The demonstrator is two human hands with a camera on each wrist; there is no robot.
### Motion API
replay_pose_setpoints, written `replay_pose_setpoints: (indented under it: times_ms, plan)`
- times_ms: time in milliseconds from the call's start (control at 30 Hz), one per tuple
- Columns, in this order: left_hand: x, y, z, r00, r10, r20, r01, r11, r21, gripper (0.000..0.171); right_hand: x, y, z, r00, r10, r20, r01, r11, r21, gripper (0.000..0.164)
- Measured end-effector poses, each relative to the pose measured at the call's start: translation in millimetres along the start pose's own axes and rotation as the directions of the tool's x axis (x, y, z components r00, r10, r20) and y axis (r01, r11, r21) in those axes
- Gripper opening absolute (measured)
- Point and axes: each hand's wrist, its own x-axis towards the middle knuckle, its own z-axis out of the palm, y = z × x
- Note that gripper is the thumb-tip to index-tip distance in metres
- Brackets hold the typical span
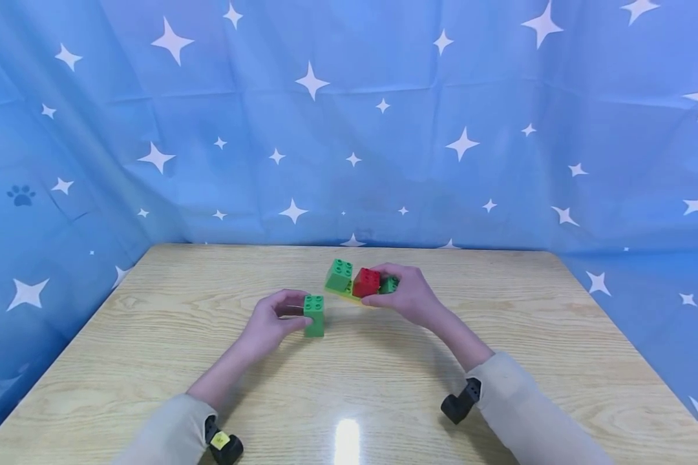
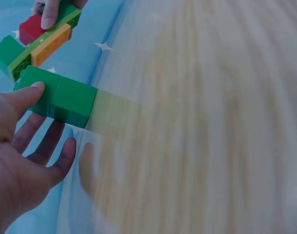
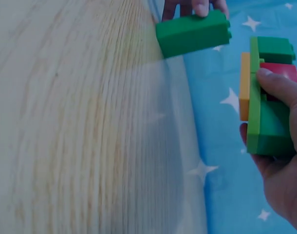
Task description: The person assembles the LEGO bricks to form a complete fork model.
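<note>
My left hand (image 1: 270, 321) pinches a stack of two green bricks (image 1: 314, 318), thumb on the near side, fingers at the back. The stack is upright, its lower end at the tabletop. To its right and farther back, my right hand (image 1: 406, 296) grips a brick assembly above the table. This has a long light-green piece (image 3: 254, 117) with a red brick (image 1: 366, 282) in the middle and a green brick (image 1: 339, 276) at the left end. Another green brick (image 3: 272, 127) sits at the other end, partly covered by the hand. An orange-yellow brick (image 3: 244, 87) is on the underside.
The wooden table (image 1: 151, 361) reaches back to a blue curtain (image 1: 349, 129) with white stars. Black wrist cameras (image 1: 461, 402) sit at both sleeve cuffs. A bright light reflection lies at the table's front middle.
</note>
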Motion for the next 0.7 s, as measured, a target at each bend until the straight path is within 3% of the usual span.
replay_pose_setpoints:
  times_ms: [433,700]
  plan:
    - [13.3,2.1,32.6,1.0,0.013,-0.004,-0.013,0.998,-0.058,0.04,-5,-13,1,0.999,-0.031,0.014,0.03,0.999,0.039,0.049]
    - [15.9,2.9,43.9,1.0,0.021,0.019,-0.019,0.998,-0.062,0.038,-7,-15,2,0.999,-0.039,0.027,0.037,0.997,0.066,0.049]
